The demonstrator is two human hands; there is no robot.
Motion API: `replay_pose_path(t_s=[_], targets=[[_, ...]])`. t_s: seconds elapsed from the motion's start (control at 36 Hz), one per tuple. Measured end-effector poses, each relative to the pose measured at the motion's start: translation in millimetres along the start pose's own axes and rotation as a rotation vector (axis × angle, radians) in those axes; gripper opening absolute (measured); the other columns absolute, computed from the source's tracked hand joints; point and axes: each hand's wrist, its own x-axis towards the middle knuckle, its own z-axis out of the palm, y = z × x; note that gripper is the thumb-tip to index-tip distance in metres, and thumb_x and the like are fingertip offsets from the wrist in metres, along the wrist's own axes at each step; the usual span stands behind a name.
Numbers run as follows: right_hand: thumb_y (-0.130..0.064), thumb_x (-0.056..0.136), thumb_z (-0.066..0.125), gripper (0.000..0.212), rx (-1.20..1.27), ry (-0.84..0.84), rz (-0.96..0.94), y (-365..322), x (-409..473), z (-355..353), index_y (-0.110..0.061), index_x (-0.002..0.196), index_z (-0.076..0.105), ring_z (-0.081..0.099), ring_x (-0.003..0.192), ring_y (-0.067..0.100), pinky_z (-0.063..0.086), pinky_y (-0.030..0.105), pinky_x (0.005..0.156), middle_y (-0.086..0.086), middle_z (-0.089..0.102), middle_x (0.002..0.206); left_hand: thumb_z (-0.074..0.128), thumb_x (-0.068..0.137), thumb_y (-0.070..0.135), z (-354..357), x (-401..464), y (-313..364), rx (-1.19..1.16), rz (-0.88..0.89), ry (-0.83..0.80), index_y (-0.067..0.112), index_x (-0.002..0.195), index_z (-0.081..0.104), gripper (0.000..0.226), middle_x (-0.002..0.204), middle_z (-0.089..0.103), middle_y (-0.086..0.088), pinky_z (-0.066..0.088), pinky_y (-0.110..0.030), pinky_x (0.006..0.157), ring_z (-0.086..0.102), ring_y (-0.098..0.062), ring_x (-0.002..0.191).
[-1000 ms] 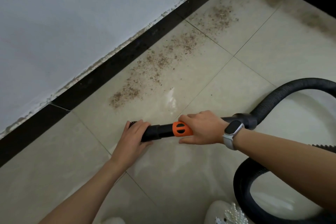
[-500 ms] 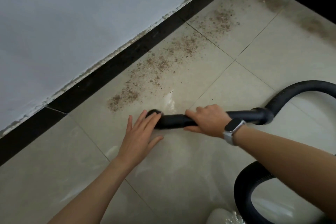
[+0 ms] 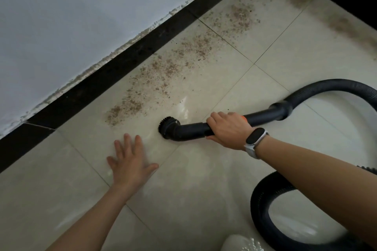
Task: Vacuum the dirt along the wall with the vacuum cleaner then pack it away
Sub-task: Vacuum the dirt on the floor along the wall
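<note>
Right hand fingers wrap the vacuum tube; left hand spread, released. Brush head near the dirt along the wall: sweep slowly, bristles flat.

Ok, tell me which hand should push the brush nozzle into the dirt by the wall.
Right. The right hand already grips the vacuum wand, whose brush nozzle sits just short of the dirt. The left hand is spread open over the floor tile, holding nothing.
</note>
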Motion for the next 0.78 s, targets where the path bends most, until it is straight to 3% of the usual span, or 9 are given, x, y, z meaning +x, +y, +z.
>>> replay_pose_path(t_s=[0.06,0.11,0.17,0.31,0.42,0.56,0.69,0.78], targets=[[-0.048,0.100,0.033,0.052,-0.021,0.010,-0.005,-3.4,0.8,3.9,-0.012,0.137,0.035,0.059,0.093,0.025,0.035,0.033,0.064,0.007,0.055,0.113,0.054,0.085,0.062,1.0,-1.0,-1.6,0.003,-0.001,0.007,0.021,0.152,-0.009,0.101,0.157,-0.025,-0.010,0.008,-0.060,0.114,-0.020,-0.036,0.144],[-0.051,0.100,0.032,0.065,-0.046,0.006,-0.014,-6.0,1.5,8.8,-0.015,0.151,0.013,0.061,0.089,0.027,0.033,0.034,0.060,0.008,0.056,0.109,0.053,0.085,0.064,2.5,-1.1,-2.3,0.007,-0.003,0.009,0.021,0.152,-0.009,0.101,0.157,-0.025,-0.010,0.008,-0.059,0.114,-0.020,-0.036,0.144],[-0.056,0.098,0.033,0.074,-0.054,-0.004,0.012,-7.9,3.2,8.3,-0.021,0.153,0.000,0.062,0.083,0.026,0.033,0.034,0.058,0.007,0.057,0.104,0.051,0.085,0.065,3.3,-0.7,-2.4,0.019,0.000,0.012,0.021,0.152,-0.010,0.101,0.157,-0.026,-0.010,0.009,-0.059,0.114,-0.020,-0.036,0.144],[-0.055,0.098,0.034,0.055,-0.028,-0.015,-0.015,-16.9,9.4,-2.4,-0.022,0.142,0.026,0.063,0.077,0.030,0.031,0.033,0.054,0.010,0.057,0.103,0.051,0.086,0.063,2.7,-0.1,-0.7,0.028,-0.001,0.001,0.020,0.152,-0.010,0.100,0.156,-0.026,-0.011,0.010,-0.060,0.114,-0.019,-0.038,0.144],[-0.041,0.085,0.066,0.040,-0.044,0.084,-0.066,-16.9,7.5,1.2,-0.011,0.110,0.059,0.056,0.061,0.020,0.028,0.028,0.047,0.005,0.059,0.084,0.051,0.086,0.063,2.2,0.6,0.1,0.034,-0.003,-0.003,0.019,0.152,-0.010,0.099,0.157,-0.025,-0.012,0.011,-0.061,0.113,-0.019,-0.039,0.144],[-0.035,0.102,0.037,0.034,-0.019,-0.033,-0.106,-0.4,3.7,0.8,-0.012,0.127,0.039,0.056,0.083,0.021,0.042,0.032,0.067,0.005,0.056,0.105,0.050,0.087,0.064,0.7,1.2,1.8,0.057,-0.014,-0.021,0.018,0.151,-0.012,0.100,0.156,-0.026,-0.013,0.011,-0.062,0.113,-0.019,-0.040,0.143],[-0.055,0.097,0.035,0.053,-0.061,-0.143,-0.039,38.4,-5.6,-11.6,-0.017,0.134,0.032,0.063,0.088,0.025,0.041,0.032,0.065,0.005,0.060,0.108,0.049,0.087,0.063,0.3,1.8,3.0,0.062,-0.018,-0.033,0.017,0.151,-0.012,0.100,0.156,-0.027,-0.014,0.011,-0.063,0.112,-0.019,-0.041,0.143],[-0.067,0.091,0.035,0.064,-0.115,-0.174,0.058,60.4,-17.2,-10.9,-0.019,0.132,0.031,0.065,0.080,0.022,0.039,0.029,0.061,0.002,0.065,0.098,0.050,0.087,0.062,0.0,2.6,4.1,0.055,-0.021,-0.043,0.017,0.151,-0.012,0.100,0.155,-0.027,-0.015,0.011,-0.064,0.112,-0.019,-0.042,0.143]])
